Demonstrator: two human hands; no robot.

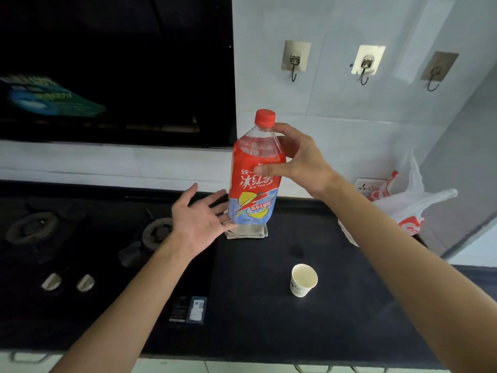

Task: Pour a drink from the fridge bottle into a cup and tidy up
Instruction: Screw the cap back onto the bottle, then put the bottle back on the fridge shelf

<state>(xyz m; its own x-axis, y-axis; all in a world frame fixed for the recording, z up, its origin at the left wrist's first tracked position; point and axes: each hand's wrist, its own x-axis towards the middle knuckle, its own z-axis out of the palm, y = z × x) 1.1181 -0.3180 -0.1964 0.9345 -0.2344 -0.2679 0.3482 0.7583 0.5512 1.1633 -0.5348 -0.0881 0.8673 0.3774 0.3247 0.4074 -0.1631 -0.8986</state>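
A large ice tea bottle (254,181) with a red cap and a red and blue label is held upright above the dark counter. My right hand (298,160) grips its upper part, thumb across the label. My left hand (200,219) is open, palm up, its fingertips at the lower left side of the bottle. A white paper cup (303,279) stands upright on the counter, in front of the bottle and to the right. The bottle's cap is on.
A folded grey cloth (247,232) lies on the counter (269,319) under the bottle. A gas hob (80,238) with two burners and knobs is at left. A white and red plastic bag (403,208) sits at right. Three hooks (365,65) hang on the tiled wall.
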